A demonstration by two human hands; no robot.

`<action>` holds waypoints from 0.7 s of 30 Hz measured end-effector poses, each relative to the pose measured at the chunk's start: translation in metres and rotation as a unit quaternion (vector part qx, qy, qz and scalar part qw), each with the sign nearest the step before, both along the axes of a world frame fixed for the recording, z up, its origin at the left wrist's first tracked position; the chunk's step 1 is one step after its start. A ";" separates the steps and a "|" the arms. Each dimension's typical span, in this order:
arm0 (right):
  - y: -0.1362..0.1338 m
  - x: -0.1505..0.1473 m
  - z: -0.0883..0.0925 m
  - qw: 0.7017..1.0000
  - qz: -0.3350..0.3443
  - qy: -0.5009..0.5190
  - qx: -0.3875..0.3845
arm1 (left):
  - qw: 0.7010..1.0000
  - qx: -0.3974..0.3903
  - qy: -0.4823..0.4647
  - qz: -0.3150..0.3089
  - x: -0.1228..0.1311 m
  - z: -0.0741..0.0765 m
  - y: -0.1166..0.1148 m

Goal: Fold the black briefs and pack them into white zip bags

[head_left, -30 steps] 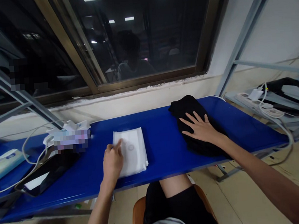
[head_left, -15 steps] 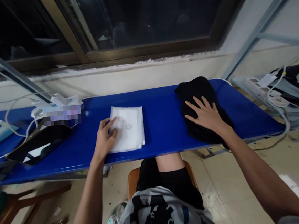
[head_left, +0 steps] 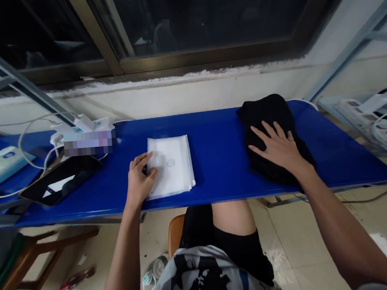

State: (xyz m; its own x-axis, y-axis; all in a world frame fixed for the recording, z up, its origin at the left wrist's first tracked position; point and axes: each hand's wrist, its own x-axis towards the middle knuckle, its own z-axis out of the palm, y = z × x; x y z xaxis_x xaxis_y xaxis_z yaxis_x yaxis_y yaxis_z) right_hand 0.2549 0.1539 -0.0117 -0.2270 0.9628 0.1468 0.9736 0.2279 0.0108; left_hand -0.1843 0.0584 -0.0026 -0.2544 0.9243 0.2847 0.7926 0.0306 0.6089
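In the head view, a stack of white pouches [head_left: 170, 173] lies flat on a blue tabletop [head_left: 218, 161], close to the seated person's edge. The left hand [head_left: 138, 178] is at the pouches' left side, thumb and forefinger apart and touching the top one, the other fingers curled; whether it pinches the edge cannot be told. Well to the right of the pouches, a black cloth [head_left: 267, 108] lies bunched, and the right hand [head_left: 277, 149] rests palm down on it, fingers spread, grasping nothing. To the left of the pouches, a black device [head_left: 65, 179] lies at a slant; just beyond it are a blurred-out item [head_left: 88, 143] and a white power strip [head_left: 103, 124]. Farther left of the pouches is a tissue pack [head_left: 5, 164]. Beyond the pouches, past a pale strip of wall [head_left: 163, 98], stands a dark window [head_left: 220, 17]. Below the pouches, a bottle [head_left: 159, 266] is on the floor [head_left: 298, 244].
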 end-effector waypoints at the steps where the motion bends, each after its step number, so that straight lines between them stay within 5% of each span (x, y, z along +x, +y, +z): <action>1: 0.000 0.000 0.000 1.000 0.002 0.002 0.001 | 1.000 -0.004 0.002 -0.005 -0.001 -0.001 0.001; 7: -0.020 0.007 0.024 0.993 0.018 0.083 0.082 | 1.000 0.010 0.004 -0.014 -0.008 -0.003 0.002; 10: -0.055 0.022 0.038 0.978 0.062 0.121 0.160 | 0.993 0.118 0.010 0.028 -0.001 0.008 -0.011; 13: -0.084 0.034 0.040 0.978 0.138 0.083 0.130 | 0.963 0.264 0.009 0.054 0.029 0.024 -0.030; 17: -0.089 0.027 0.056 0.961 0.144 0.143 0.189 | 0.955 0.211 -0.084 -0.193 0.105 0.045 -0.045; 21: -0.081 -0.004 0.106 0.897 0.093 0.266 0.341 | 0.918 0.135 -0.127 -0.351 0.187 0.067 -0.027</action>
State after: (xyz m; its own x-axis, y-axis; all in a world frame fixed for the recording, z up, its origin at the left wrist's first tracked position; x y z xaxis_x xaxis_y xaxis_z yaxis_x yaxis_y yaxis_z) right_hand 0.2504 0.0727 0.0948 -0.0968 0.5601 0.8228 0.8285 0.5034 -0.2452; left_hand 0.0024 0.0311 0.0644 0.2873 0.7897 0.5421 0.3900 -0.6133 0.6868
